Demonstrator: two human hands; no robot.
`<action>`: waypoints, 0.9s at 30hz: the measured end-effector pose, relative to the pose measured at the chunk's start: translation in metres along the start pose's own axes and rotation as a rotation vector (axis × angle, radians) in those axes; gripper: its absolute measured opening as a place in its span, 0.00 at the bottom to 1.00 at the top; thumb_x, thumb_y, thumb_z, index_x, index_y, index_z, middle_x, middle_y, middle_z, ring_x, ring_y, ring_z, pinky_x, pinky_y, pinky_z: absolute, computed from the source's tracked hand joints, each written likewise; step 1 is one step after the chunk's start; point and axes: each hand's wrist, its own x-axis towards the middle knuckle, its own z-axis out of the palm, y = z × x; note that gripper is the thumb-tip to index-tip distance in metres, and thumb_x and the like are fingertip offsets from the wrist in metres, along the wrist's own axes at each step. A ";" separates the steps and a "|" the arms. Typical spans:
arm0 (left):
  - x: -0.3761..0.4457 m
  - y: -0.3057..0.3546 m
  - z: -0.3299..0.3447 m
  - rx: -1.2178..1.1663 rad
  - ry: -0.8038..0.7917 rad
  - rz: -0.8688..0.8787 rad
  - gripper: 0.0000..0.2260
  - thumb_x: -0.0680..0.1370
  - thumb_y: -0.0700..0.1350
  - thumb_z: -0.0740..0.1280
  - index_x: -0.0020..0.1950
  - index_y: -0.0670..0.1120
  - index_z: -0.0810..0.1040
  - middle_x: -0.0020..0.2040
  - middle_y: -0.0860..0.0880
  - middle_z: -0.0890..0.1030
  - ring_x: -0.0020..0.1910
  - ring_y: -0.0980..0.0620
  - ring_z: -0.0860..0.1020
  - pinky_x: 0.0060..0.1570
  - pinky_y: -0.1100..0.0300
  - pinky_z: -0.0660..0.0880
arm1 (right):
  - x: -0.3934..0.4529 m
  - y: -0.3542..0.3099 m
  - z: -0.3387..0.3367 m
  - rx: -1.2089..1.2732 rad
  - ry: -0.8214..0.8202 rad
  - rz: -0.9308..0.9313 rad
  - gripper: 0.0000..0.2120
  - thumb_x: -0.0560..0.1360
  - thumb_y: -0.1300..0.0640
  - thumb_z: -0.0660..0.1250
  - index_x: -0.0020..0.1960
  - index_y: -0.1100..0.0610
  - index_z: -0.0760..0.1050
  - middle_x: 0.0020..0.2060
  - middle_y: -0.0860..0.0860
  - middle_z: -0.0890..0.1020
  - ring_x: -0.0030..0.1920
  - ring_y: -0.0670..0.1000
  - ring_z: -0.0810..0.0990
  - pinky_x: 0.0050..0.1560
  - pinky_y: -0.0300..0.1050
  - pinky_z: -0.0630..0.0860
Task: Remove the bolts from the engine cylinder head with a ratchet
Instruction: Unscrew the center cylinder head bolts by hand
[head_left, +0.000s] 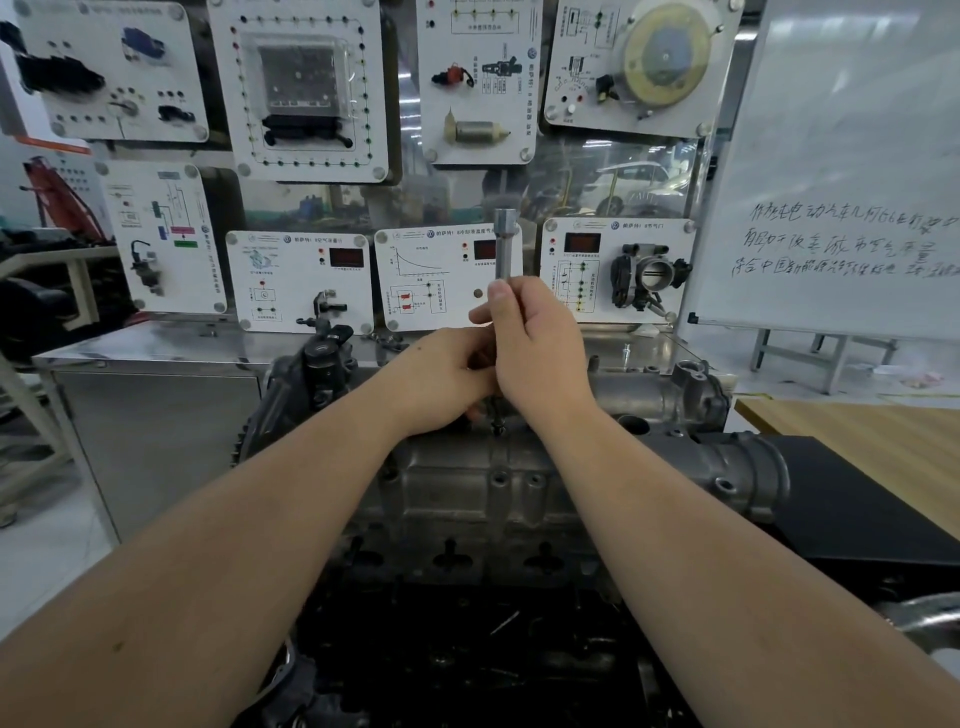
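Gripping an upright extension bar (503, 249), the right hand (535, 353) could tilt it off the bolt (497, 415) beneath, which the left hand (441, 379) seems to pinch, fingertips hidden.

Both arms extended, left hand (447, 379) and right hand (535, 348) curled, touching.

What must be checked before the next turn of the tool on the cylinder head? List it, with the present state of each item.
1. Right hand grips the upright silver metal extension bar: ok.
2. Left hand steadies the lower part of the bar, fingers curled near it: ok.
3. Bar stands roughly upright over the grey cast-metal cylinder head: ok.
4. Dark tip seated on a bolt: cannot tell, hands hide the joint.
5. Ratchet handle fitted to the bar's top end: not ok, the square-drive top is bare.
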 end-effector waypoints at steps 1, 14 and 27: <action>0.000 0.000 0.000 -0.009 0.000 0.000 0.06 0.77 0.47 0.63 0.48 0.58 0.77 0.38 0.62 0.83 0.34 0.54 0.84 0.38 0.57 0.77 | 0.000 0.001 0.000 -0.009 -0.017 0.002 0.11 0.84 0.50 0.58 0.52 0.52 0.77 0.42 0.41 0.83 0.45 0.34 0.78 0.42 0.25 0.69; -0.003 0.004 -0.001 -0.038 -0.008 0.003 0.09 0.78 0.45 0.63 0.48 0.61 0.75 0.39 0.64 0.83 0.35 0.55 0.85 0.30 0.70 0.73 | -0.002 -0.002 -0.001 -0.009 -0.003 -0.043 0.13 0.83 0.48 0.60 0.47 0.55 0.77 0.41 0.44 0.82 0.45 0.39 0.78 0.40 0.27 0.70; -0.002 0.005 0.000 -0.017 -0.007 -0.007 0.10 0.78 0.43 0.64 0.47 0.60 0.74 0.37 0.65 0.82 0.33 0.55 0.84 0.28 0.70 0.72 | -0.003 -0.001 -0.002 -0.021 0.013 -0.056 0.06 0.82 0.49 0.64 0.47 0.49 0.74 0.38 0.41 0.80 0.41 0.33 0.76 0.39 0.25 0.69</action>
